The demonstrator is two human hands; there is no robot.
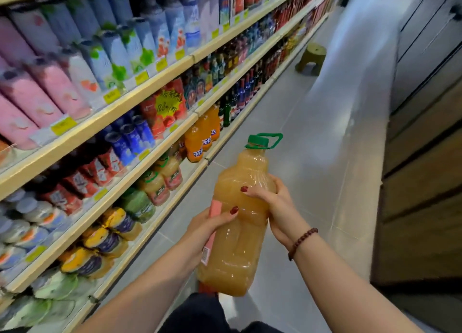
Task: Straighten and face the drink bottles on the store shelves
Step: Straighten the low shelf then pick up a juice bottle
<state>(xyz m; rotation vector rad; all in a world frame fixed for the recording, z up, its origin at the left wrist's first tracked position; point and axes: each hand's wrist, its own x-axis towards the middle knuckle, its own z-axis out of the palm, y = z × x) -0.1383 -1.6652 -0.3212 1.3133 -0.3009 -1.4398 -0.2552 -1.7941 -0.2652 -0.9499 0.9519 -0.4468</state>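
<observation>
While I am standing in the aisle, both hands are gripping the bottle (pixel 236 222) off the shelf (pixel 160 209): left hand (pixel 208 226) at its label, right hand (pixel 273 202) behind. Full, probably heavy and slick, so I am holding its waist.

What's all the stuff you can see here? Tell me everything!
Juice bottle: one, cloudy orange, green cap, held over the aisle floor.
Pink bottles: several, top shelf, left.
Blue cans: several, second shelf.
Orange soda bottles: about three, third shelf.
Shelves: four rows in view, cream, left side.
Stool: one, olive green, far down the aisle.
Bracelet: one, dark red beads, right wrist.
Left hand: grips the bottle's label side.
Right hand: grips the other side.
</observation>
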